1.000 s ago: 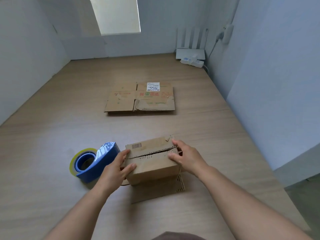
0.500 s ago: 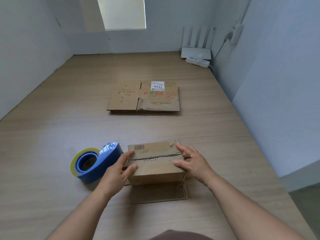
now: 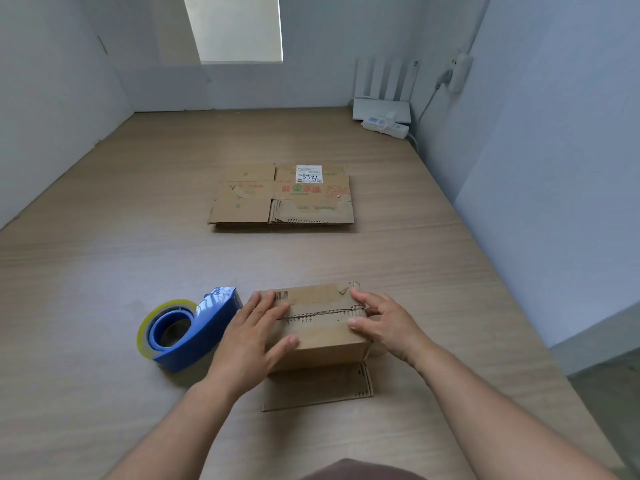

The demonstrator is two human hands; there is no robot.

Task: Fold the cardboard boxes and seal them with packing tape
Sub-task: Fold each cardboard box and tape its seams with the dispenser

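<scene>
One box stands folded and none looks sealed. Nearest the person, a loose flap (image 3: 317,388) of the small cardboard box (image 3: 322,341) lies flat on the wooden surface (image 3: 104,265). On the box's top, the left hand (image 3: 249,337) presses with straight fingers and the right hand (image 3: 384,323) rests with spread, slightly bent fingers. Together they keep the two flaps closed along a jagged seam, and neither hand grips anything. Just left of the box sits the blue tape dispenser (image 3: 194,327), untouched. Farther off lies a flattened cardboard box (image 3: 282,195), not yet folded.

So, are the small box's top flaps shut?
Shut: the top flaps meet along a jagged seam, left hand and right hand pressing them flat.
</scene>
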